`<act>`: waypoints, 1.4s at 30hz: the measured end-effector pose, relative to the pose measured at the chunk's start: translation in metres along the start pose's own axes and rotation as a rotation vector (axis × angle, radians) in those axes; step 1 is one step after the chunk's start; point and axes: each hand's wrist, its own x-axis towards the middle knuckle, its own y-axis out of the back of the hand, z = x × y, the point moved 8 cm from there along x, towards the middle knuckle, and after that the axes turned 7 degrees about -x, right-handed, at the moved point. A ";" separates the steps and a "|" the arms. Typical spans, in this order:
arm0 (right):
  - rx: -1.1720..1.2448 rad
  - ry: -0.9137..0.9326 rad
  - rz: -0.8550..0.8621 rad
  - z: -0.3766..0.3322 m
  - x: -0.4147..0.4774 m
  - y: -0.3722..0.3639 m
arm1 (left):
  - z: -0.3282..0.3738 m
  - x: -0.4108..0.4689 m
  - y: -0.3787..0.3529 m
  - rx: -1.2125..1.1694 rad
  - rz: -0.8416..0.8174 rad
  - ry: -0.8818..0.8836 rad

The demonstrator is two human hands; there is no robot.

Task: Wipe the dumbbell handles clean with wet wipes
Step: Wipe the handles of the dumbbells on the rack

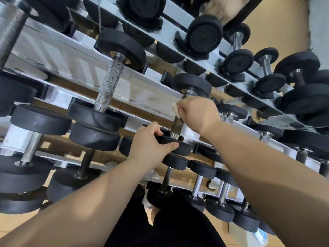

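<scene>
Two hands on one handle (178,124), middle tier of rack (74,59). Left hand (151,143) grips plate (179,147) at rack front and steadies it. Right hand (199,113) is curled round handle top, wipe (175,108) bunched under fingers. Risks: left grip slackens, handle rolls in rack; bunched wipe skips knurl.

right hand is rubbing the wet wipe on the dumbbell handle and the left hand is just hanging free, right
Not quite. The left hand is not hanging free: the head view shows it holding the dumbbell's near weight end, fingers over the top and thumb along the rim. The rest stands: the right hand holds the wet wipe on the handle.
</scene>
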 end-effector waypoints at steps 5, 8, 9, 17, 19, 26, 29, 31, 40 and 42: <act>0.273 0.106 0.068 -0.023 -0.037 -0.008 | 0.000 0.002 0.001 -0.002 -0.006 -0.002; 0.309 0.128 0.104 -0.005 -0.050 -0.007 | 0.001 0.002 0.001 0.009 -0.017 -0.012; 0.309 0.090 0.145 0.003 -0.048 -0.004 | 0.001 0.002 0.001 0.012 -0.021 -0.013; 0.307 0.105 0.134 -0.012 -0.033 -0.003 | 0.004 0.004 0.003 0.052 -0.037 -0.012; 0.282 0.122 0.089 -0.016 -0.040 -0.010 | 0.004 0.004 0.003 0.056 -0.038 -0.013; 0.335 -0.213 0.121 0.017 -0.014 0.005 | 0.001 0.007 0.003 0.027 -0.053 0.014; 0.321 0.020 -0.051 -0.019 -0.028 -0.006 | -0.002 0.010 0.002 -0.009 -0.059 0.031; 0.317 0.107 -0.117 -0.032 -0.039 -0.010 | -0.004 0.012 0.002 -0.017 -0.060 0.035; 0.192 -0.221 0.003 0.005 -0.008 0.007 | -0.005 0.011 0.002 -0.008 -0.061 0.027; 0.231 -0.074 -0.092 -0.013 -0.019 -0.006 | -0.005 0.012 0.002 -0.016 -0.062 0.026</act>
